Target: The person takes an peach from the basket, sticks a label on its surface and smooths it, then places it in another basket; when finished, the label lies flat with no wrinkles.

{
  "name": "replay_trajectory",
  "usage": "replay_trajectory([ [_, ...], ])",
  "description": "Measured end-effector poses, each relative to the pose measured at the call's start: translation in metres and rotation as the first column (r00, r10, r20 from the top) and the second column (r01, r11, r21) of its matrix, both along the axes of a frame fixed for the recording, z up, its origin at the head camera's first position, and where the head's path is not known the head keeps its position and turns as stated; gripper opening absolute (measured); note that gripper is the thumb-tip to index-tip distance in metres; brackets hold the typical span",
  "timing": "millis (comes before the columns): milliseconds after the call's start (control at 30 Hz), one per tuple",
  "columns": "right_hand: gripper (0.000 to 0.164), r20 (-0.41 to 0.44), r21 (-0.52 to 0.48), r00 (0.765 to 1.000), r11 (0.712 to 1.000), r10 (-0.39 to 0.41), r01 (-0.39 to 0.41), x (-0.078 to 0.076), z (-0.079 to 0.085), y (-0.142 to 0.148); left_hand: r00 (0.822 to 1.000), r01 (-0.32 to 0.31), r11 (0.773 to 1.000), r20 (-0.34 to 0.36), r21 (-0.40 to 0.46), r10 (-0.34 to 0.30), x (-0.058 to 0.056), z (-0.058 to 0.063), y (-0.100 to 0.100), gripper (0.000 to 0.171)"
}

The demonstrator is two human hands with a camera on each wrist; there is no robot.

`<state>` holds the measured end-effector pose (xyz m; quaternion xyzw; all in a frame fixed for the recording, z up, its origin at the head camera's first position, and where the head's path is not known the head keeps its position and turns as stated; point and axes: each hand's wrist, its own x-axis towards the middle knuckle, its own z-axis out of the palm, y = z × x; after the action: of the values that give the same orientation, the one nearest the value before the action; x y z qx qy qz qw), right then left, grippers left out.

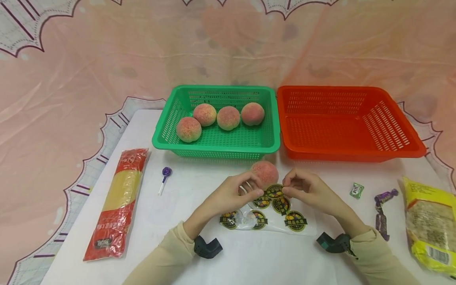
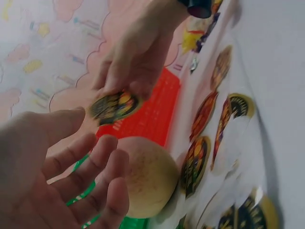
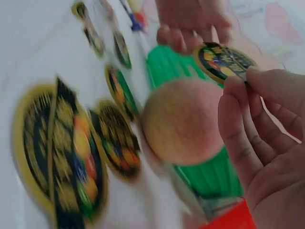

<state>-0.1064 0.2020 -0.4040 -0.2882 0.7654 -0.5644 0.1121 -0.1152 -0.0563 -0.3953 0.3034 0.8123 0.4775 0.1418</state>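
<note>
My right hand (image 1: 308,188) pinches a round black-and-gold fruit sticker (image 3: 224,62) by one edge, between thumb and fingers. Facing it, my left hand (image 1: 235,194) has loosely bent, spread fingers; its thumb tip (image 2: 76,117) comes close to the sticker's other edge, and whether it touches I cannot tell. Just beyond the hands, a peach (image 1: 265,172) sits on the table in front of the baskets. Under and between the hands lies a clear sheet (image 1: 278,225) with several more such stickers, among them one (image 1: 295,221) at its right end.
Behind stand a green basket (image 1: 217,149) holding several peaches and a red basket (image 1: 352,154). To the left lie a noodle pack (image 1: 119,202) and a purple lollipop (image 1: 166,171). On the right are a green candy (image 1: 356,190), purple-wrapped candies (image 1: 381,223) and a yellow bag (image 1: 431,225).
</note>
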Motion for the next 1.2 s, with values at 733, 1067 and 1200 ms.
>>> replay_trajectory([
  [733, 0.022, 0.138, 0.018, 0.962, 0.972, -0.235, 0.235, -0.006, -0.003, -0.035, 0.953, -0.301, 0.945, 0.017, 0.127, 0.301, -0.015, -0.014, 0.02, 0.029],
  [1067, 0.033, -0.09, 0.157, 0.94, 0.928, -0.328, 0.339, -0.01, -0.003, -0.038, 0.963, -0.265, 0.961, -0.027, 0.082, 0.268, -0.024, -0.02, 0.017, 0.049],
  [1200, 0.043, -0.153, 0.21, 0.932, 0.911, -0.328, 0.355, -0.01, -0.004, -0.037, 0.97, -0.238, 0.97, -0.048, 0.043, 0.24, -0.026, -0.021, 0.016, 0.052],
])
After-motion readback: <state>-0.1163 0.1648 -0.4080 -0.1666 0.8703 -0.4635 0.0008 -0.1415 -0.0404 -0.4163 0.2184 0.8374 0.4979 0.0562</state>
